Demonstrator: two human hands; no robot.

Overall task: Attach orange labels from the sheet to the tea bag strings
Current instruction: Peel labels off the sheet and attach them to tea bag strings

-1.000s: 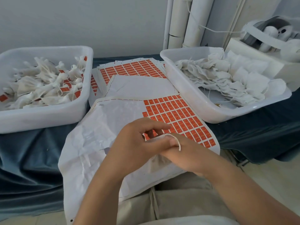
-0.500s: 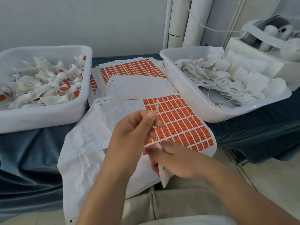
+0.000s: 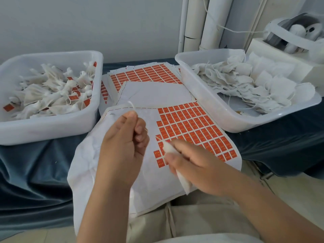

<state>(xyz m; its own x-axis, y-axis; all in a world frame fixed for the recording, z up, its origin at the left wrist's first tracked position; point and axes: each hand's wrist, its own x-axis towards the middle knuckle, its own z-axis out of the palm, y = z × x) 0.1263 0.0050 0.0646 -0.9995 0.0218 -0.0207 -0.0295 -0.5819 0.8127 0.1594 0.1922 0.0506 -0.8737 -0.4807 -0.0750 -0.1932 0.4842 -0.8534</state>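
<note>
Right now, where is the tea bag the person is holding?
The tea bag sits just right of centre in the head view, gripped in the right hand over the label sheet; the left hand pinches its string.

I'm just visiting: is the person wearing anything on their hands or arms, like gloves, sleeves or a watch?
Nothing shows. The left hand and the right hand are bare: no gloves, rings or watch visible. The left forearm and right forearm are bare too, with no sleeve in view. The only clothing seen is light beige trousers with a drawstring.
</note>
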